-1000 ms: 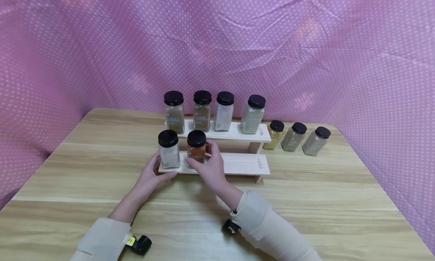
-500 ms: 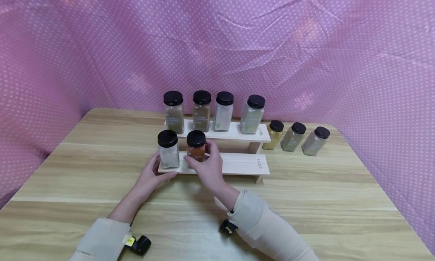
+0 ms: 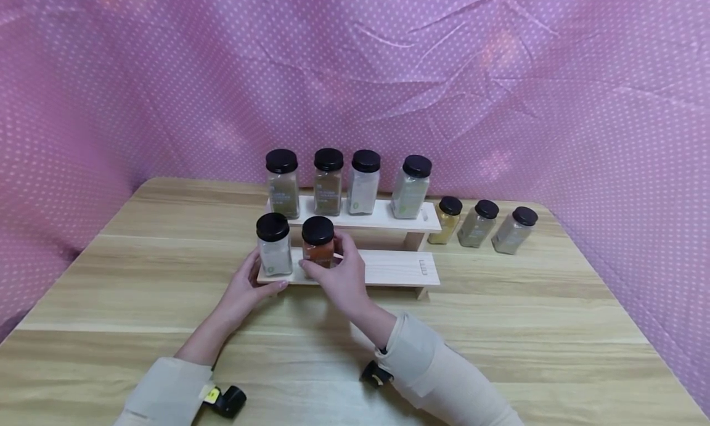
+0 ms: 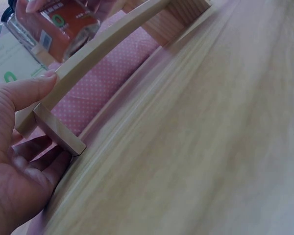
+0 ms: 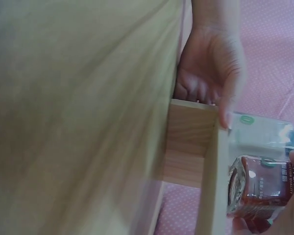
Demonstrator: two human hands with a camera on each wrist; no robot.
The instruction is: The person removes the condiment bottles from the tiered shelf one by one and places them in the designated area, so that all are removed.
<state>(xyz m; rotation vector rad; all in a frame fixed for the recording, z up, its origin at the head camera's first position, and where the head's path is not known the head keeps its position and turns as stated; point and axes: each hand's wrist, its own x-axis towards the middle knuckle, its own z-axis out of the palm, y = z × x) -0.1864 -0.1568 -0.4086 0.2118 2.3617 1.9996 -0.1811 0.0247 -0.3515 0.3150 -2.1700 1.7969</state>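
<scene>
My right hand point(image 3: 345, 279) holds a black-lidded spice jar of red-orange powder point(image 3: 318, 252) over the lower step of a two-step wooden spice rack point(image 3: 391, 267). Its thumb lies on the jar's front and its fingers are round the right side. In the left wrist view the base of this red jar point(image 4: 71, 36) is tilted, close over the step's front edge. My left hand point(image 3: 240, 290) grips the left end of the lower step, thumb on the front edge and fingers curled behind the short leg point(image 4: 60, 129). A jar of white powder point(image 3: 275, 257) stands upright beside that hand.
On the upper step point(image 3: 385, 215) stand several black-lidded jars, among them a brown one point(image 3: 328, 193) and a pale green one point(image 3: 411, 195). A yellow jar point(image 3: 444, 225) and two greyish ones stand on the table point(image 3: 516, 327) to the right. A pink dotted cloth point(image 3: 355, 74) hangs behind.
The red jar in my right hand has shifted slightly toward me, its lid now a little lower in the head view. My left hand keeps its grip on the rack.
</scene>
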